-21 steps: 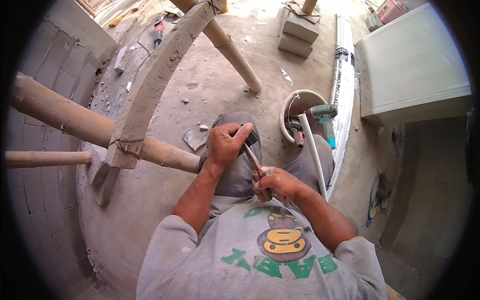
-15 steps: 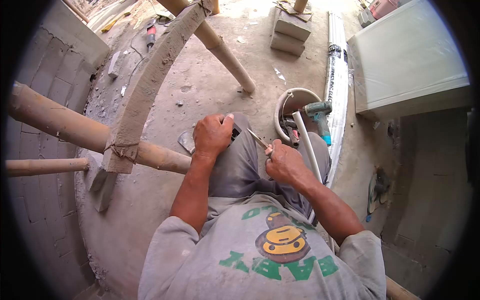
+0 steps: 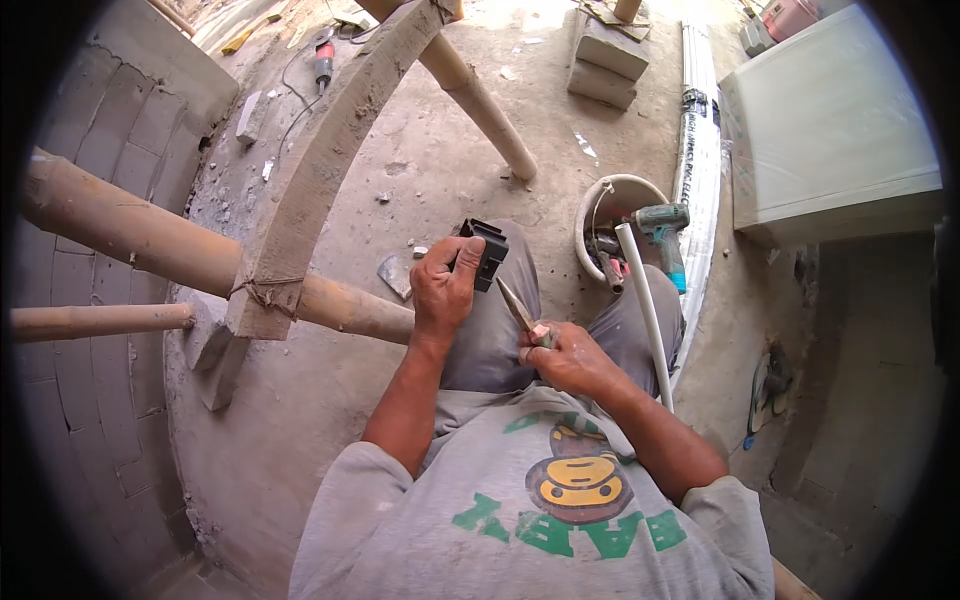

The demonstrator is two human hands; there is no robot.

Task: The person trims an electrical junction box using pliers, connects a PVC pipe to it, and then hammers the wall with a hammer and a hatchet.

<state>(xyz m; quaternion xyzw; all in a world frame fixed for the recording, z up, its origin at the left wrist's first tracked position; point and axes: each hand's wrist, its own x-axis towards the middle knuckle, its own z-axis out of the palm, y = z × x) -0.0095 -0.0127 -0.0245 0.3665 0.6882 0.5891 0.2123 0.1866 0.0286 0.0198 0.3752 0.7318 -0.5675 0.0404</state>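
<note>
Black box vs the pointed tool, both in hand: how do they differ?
Shape: the black box is blocky; the pointed tool is slim and tapers to a tip.
Colour: the black box is dark all over; the pointed tool's exposed nose is lighter, greyish-brown.
Grip: the left hand holds the black box, the right hand the pointed tool.
Shared: both are held up in front of the shirt.

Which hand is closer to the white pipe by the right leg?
Right. The right hand, holding a pointed tool, is a little left of the pipe; the left hand, holding a black part, is farther left.
</note>
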